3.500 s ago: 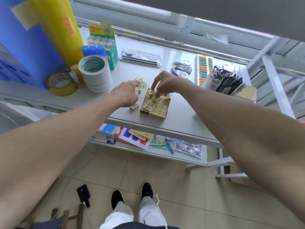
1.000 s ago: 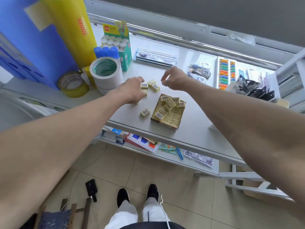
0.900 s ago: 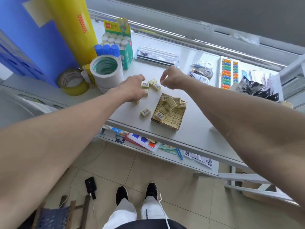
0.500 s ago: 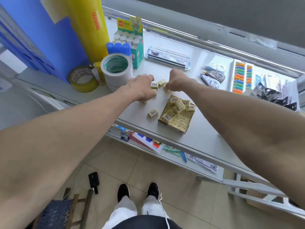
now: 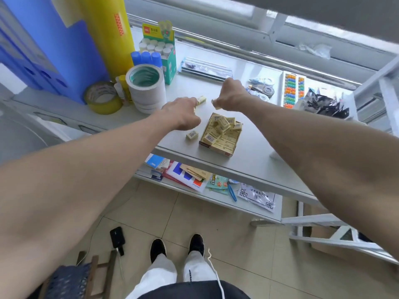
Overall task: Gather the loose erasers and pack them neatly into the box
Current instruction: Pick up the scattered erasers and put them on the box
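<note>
A shallow yellow cardboard box (image 5: 224, 147) sits near the table's front edge, with several cream erasers (image 5: 224, 124) piled loosely in its far half. One loose eraser (image 5: 192, 134) lies just left of the box. My left hand (image 5: 183, 113) is curled over the table behind it, fingertips at an eraser (image 5: 201, 99). My right hand (image 5: 231, 94) is closed beyond the box, an eraser (image 5: 216, 104) sticking out at its fingertips.
White tape rolls (image 5: 145, 87), a yellowish tape roll (image 5: 102, 98), a yellow film roll (image 5: 108, 33) and a green glue-stick box (image 5: 164, 52) crowd the left. A clear ruler case (image 5: 205, 69), correction tapes (image 5: 263, 90) and an abacus (image 5: 292, 89) lie behind and right.
Both hands worked at the eraser cluster behind the box. The cluster has shrunk, and my right hand has closed and lifted with an eraser. The camera shifted.
</note>
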A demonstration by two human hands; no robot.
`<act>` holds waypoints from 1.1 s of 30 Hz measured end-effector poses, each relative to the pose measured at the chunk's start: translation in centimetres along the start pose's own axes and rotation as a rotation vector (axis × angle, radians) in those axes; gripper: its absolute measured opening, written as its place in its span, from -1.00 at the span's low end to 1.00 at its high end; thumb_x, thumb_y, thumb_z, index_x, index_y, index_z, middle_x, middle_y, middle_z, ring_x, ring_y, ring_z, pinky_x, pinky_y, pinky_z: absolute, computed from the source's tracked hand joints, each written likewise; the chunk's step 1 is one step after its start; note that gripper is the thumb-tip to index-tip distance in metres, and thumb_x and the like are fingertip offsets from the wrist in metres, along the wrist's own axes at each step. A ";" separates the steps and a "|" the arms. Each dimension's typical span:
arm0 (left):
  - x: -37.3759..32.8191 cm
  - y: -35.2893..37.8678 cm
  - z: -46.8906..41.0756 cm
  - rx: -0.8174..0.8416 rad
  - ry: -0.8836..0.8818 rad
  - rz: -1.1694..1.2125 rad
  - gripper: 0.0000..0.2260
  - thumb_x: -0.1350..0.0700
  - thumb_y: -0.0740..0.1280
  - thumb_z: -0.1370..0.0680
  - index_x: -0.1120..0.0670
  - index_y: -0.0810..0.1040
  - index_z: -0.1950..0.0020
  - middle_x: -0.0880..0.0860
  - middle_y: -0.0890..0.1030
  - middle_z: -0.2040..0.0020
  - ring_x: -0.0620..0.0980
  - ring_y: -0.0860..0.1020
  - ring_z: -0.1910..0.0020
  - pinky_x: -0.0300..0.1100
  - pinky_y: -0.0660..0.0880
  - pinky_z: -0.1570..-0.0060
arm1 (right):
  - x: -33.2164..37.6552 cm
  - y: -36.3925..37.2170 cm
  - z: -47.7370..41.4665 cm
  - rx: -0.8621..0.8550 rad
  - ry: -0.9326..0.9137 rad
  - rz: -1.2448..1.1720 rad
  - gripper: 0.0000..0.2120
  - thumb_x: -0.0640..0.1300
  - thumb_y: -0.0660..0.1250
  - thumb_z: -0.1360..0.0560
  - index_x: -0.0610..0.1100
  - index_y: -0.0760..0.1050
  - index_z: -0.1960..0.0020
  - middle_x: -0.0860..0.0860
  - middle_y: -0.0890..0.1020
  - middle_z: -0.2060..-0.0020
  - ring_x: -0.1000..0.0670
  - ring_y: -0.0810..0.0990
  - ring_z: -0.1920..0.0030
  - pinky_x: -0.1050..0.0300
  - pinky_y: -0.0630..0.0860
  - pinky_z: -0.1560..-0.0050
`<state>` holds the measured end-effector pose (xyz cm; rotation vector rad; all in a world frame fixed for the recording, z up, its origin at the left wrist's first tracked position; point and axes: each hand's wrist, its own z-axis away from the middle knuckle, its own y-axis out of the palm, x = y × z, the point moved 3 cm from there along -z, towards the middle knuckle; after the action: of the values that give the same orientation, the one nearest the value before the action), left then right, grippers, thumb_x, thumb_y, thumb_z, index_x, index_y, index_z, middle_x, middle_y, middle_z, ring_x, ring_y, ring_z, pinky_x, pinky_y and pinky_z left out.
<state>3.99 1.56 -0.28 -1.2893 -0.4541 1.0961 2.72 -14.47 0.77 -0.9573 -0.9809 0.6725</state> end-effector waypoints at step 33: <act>1.4 0.6 2.1 0.034 0.022 0.117 -0.43 0.08 0.28 -0.43 -0.01 0.32 -0.45 0.07 0.42 -0.40 0.10 0.44 -0.28 0.01 0.44 -0.21 | 0.9 2.2 4.0 0.068 -0.098 0.049 -0.92 -0.26 0.34 -0.49 -0.14 0.58 0.16 -0.07 0.60 0.14 -0.12 0.68 0.18 -0.12 0.68 0.07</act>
<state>2.70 3.82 -0.66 -1.3094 -0.3456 1.1816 -0.61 -11.39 0.08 -0.8974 -1.0170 0.7956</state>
